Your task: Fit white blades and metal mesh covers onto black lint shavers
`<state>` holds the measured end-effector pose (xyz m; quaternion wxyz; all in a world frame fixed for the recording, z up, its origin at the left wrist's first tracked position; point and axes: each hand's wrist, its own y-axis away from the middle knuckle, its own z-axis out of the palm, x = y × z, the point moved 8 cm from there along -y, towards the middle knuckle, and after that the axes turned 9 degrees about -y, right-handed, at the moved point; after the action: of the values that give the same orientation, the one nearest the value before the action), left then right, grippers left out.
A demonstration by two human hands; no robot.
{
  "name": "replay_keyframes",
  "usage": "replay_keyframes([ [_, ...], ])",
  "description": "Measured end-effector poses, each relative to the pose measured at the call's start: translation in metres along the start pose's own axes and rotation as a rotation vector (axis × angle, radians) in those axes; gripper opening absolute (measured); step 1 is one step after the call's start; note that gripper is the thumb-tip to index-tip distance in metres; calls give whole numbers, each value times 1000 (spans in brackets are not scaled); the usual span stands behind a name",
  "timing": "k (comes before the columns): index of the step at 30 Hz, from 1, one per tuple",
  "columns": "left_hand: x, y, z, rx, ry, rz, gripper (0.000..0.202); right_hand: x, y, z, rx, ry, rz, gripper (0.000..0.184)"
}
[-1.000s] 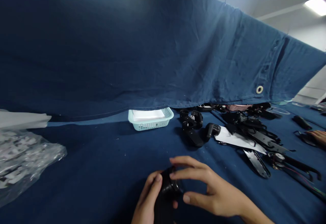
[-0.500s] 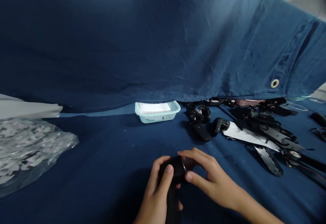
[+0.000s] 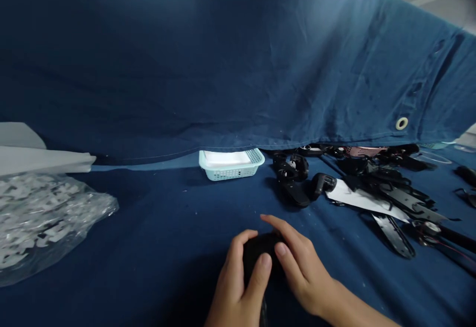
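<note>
A black part with a rounded, thick head (image 3: 256, 248) is held low in the middle of the view. My left hand (image 3: 238, 280) is closed around it, thumb on the near side and fingers over the far side. My right hand (image 3: 307, 272) curves around the right end, its thumb against the black surface and its index finger reaching over the top. The lower portion of the part, below my left hand, is mostly hidden. Dark colour and shadow keep me from making out its exact kind.
Ahead, a pale blue plastic basket (image 3: 232, 173) holds something white, beneath a hanging blue cloth (image 3: 223, 69). Black parts and tools (image 3: 383, 193) lie heaped at right, with a white sheet (image 3: 360, 200) among them. A clear bag (image 3: 48, 223) of white-grey pieces sits at left.
The black part has turned, so its bright rim at the right end no longer shows. Both hands have shifted slightly right, and my right hand sits closer over the end.
</note>
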<state>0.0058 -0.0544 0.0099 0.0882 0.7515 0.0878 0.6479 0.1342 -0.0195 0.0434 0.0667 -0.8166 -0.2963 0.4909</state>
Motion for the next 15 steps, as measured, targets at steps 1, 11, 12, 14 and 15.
replay_keyframes([
  [1,2,1,-2,39,-26,53,55,1,-1,1,20,-15,48,40],
  [11,0,-9,0,-24,42,33,55,1,-6,5,47,-55,134,42],
  [12,0,-10,1,-37,75,15,55,-1,-7,6,39,-47,84,43],
  [14,3,-10,1,-38,108,20,54,-5,-8,8,25,-37,11,42],
  [15,5,-10,1,-30,99,40,52,-6,-9,8,24,-41,-3,40],
])
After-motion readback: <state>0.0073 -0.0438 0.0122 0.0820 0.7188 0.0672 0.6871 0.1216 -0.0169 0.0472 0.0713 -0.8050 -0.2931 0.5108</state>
